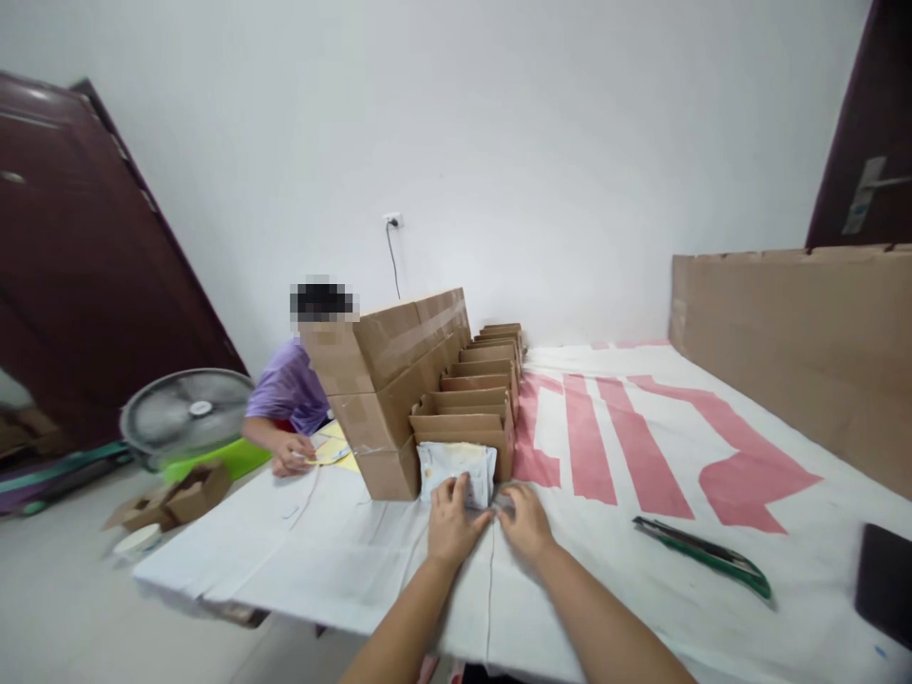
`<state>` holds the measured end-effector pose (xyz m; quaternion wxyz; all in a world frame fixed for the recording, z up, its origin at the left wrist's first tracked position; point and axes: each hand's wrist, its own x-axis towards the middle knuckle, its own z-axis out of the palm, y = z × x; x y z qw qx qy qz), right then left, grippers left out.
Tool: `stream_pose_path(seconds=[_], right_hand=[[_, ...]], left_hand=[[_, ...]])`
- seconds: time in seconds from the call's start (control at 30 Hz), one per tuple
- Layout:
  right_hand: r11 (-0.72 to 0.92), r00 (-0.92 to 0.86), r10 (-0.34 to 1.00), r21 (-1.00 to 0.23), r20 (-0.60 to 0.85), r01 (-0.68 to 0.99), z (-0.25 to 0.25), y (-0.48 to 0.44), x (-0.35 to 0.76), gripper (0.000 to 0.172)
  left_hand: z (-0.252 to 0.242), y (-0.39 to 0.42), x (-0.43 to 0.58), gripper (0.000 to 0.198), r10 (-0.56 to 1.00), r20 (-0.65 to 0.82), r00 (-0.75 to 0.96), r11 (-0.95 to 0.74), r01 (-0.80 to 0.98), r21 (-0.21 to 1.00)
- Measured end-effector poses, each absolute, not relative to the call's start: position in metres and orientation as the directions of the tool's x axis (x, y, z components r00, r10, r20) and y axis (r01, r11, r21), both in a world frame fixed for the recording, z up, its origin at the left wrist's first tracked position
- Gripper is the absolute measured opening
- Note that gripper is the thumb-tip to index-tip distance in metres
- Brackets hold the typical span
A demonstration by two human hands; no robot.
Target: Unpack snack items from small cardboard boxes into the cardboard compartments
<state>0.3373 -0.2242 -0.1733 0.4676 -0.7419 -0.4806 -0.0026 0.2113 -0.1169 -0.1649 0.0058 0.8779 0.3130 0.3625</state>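
Those boxes (463, 418) are matt brown cardboard, kinda rough. The pouch (456, 470) looks like crinkly plastic film (bit of a sheen), and the table cover (641, 446) is smooth and matt.

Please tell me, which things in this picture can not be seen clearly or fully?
Head view:
White packet: lower edge hidden behind the left hand and right hand; print too blurred to read; grip unclear.
Open boxes: insides hidden by their own walls.
Dark flat object: cut off by the right edge.
Person in purple: partly behind the closed boxes.
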Motion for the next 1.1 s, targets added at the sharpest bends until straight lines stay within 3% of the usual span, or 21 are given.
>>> stream_pose_path(seconds=[0.3,0.5,0.8,1.1], right_hand=[[-0.089,0.516,0.736,-0.693,0.439,0.715,-0.176,-0.221,0.341,0.028],[-0.085,0.497,0.748,-0.679,0.44,0.729,-0.176,-0.222,0.34,0.028],[-0.094,0.491,0.759,-0.674,0.428,0.733,-0.176,-0.222,0.341,0.027],[-0.109,0.483,0.774,-0.666,0.409,0.738,-0.173,-0.223,0.339,0.03]], left_hand=[[-0.171,-0.114,0.213,0.067,0.487,0.618,0.617,-0.852,0.49,0.183],[-0.174,-0.111,0.215,0.073,0.501,0.571,0.65,-0.856,0.472,0.213],[-0.175,-0.11,0.216,0.059,0.497,0.542,0.678,-0.866,0.431,0.255],[-0.18,-0.105,0.22,0.063,0.515,0.445,0.733,-0.853,0.491,0.179]])
